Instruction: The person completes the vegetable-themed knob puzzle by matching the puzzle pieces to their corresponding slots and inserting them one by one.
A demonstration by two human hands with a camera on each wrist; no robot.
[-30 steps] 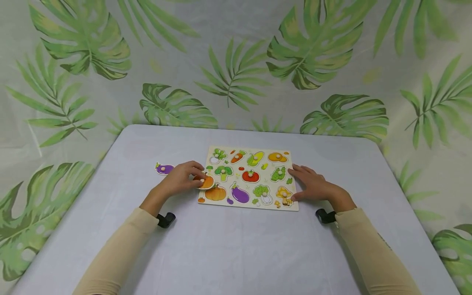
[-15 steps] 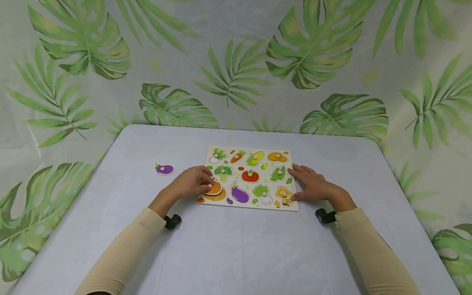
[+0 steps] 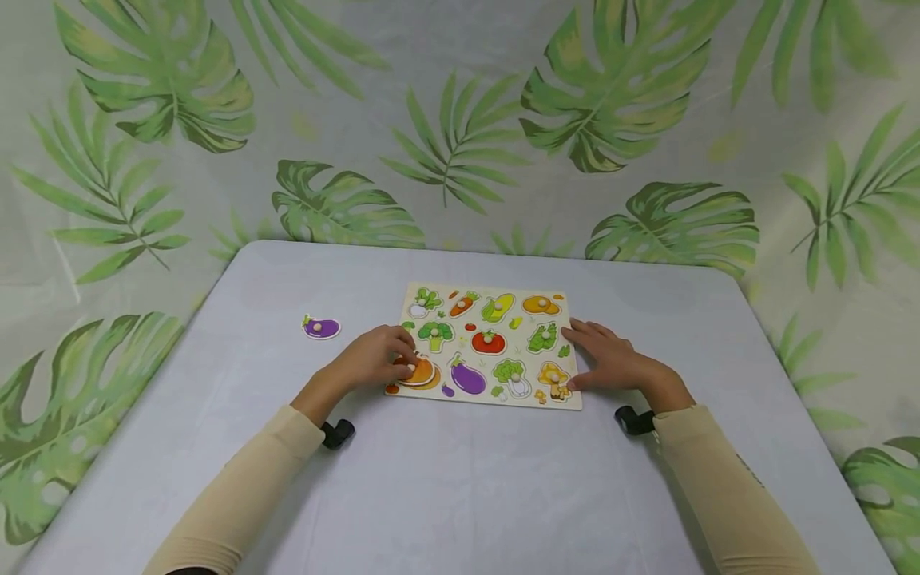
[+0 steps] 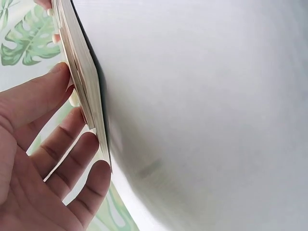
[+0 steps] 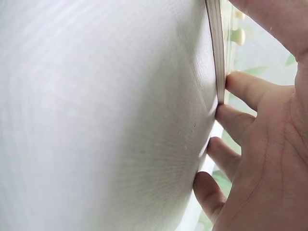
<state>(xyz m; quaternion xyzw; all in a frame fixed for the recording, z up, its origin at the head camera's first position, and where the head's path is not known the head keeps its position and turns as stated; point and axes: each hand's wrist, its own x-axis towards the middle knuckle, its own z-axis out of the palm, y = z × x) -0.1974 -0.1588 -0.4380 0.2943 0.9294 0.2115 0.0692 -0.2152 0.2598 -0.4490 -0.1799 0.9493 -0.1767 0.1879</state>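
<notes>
My left hand [image 3: 370, 357] pinches the knob of an orange pumpkin puzzle piece [image 3: 424, 372], which overlaps the printed pumpkin at the lower left of the wooden vegetable puzzle board [image 3: 521, 361]. A rim of that print shows at the piece's right and lower side. In the left wrist view, the thumb and index finger meet at the knob [image 4: 74, 98], and the other fingers extend by the board's edge [image 4: 96, 106]. My right hand [image 3: 611, 359] rests at the board's right edge, fingers spread; its fingertips touch the board's side [image 5: 217, 53] and the tabletop.
A purple eggplant piece [image 3: 321, 328] lies on the white table [image 3: 460, 487] left of the board. The board's printed eggplant [image 3: 469, 378] shows without a knob. Knobbed pieces such as the tomato [image 3: 489, 343] and carrot [image 3: 463, 305] sit in the board. A leaf-patterned cloth [image 3: 453, 120] hangs behind.
My left hand has moved right with the pumpkin piece, from the board's left edge onto the printed pumpkin, then slightly back left. The right hand has stayed in place.
</notes>
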